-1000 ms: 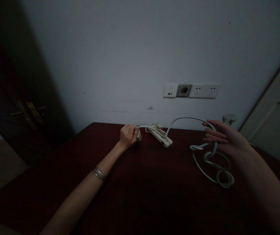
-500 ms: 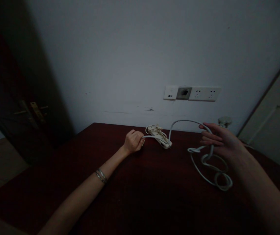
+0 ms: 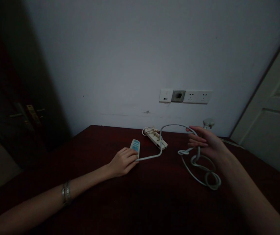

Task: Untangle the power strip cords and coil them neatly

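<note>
A white cable point(image 3: 193, 163) lies in loose loops on a dark red table point(image 3: 140, 199). My right hand point(image 3: 205, 143) is raised over the loops, fingers curled round a stretch of the cable. My left hand point(image 3: 123, 161), a bracelet at its wrist, rests on the table and pinches the cable's other stretch near its end. A small white remote with a blue face point(image 3: 135, 146) lies just beyond the left fingers. A white power strip point(image 3: 156, 137) with a bundled cord sits at the back of the table.
A row of wall sockets point(image 3: 185, 96) is set in the white wall above the table. A dark door with a brass handle point(image 3: 29, 114) stands at the left. A white door point(image 3: 274, 120) stands at the right. A small round white object point(image 3: 208, 123) sits behind my right hand.
My left hand has drawn the cable end back from the power strip toward me, uncovering the remote. My right hand shifted slightly left, holding the loops.
</note>
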### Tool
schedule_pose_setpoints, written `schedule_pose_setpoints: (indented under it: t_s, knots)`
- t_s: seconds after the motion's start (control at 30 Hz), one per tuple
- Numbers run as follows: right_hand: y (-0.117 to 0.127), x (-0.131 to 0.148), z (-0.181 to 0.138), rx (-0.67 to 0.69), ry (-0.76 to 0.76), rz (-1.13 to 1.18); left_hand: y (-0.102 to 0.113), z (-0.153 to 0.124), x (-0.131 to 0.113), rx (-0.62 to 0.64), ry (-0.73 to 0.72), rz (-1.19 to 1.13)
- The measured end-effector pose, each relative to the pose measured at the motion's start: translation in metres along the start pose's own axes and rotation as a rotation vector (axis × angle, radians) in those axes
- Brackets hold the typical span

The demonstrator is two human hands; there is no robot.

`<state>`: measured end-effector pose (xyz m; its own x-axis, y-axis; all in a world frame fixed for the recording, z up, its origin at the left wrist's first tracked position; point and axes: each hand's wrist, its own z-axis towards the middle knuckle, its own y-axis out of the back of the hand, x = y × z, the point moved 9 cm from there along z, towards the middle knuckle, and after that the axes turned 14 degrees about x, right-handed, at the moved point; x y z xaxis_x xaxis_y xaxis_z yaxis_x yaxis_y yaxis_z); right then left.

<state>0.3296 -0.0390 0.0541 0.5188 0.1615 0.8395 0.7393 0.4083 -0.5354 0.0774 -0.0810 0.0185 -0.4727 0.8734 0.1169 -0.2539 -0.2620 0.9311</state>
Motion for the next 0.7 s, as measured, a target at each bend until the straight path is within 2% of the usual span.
schedule_pose_setpoints:
  t_s: [0.2,0.47,0.57,0.7]
  knots:
    - [-0.008,-0.011,0.005,0.043,-0.045,-0.019,-0.021,-0.015,-0.013,0.116,0.029,0.022]
    - [-0.012,-0.03,0.015,0.063,-0.103,-0.151,-0.039,-0.02,-0.017,0.235,0.006,0.023]
    - [-0.014,-0.038,0.02,0.046,-0.116,-0.221,-0.044,-0.02,-0.018,0.278,-0.007,0.039]
    - [-0.008,-0.052,0.024,-0.043,-0.177,-0.265,-0.046,-0.019,-0.016,0.292,0.005,-0.018]
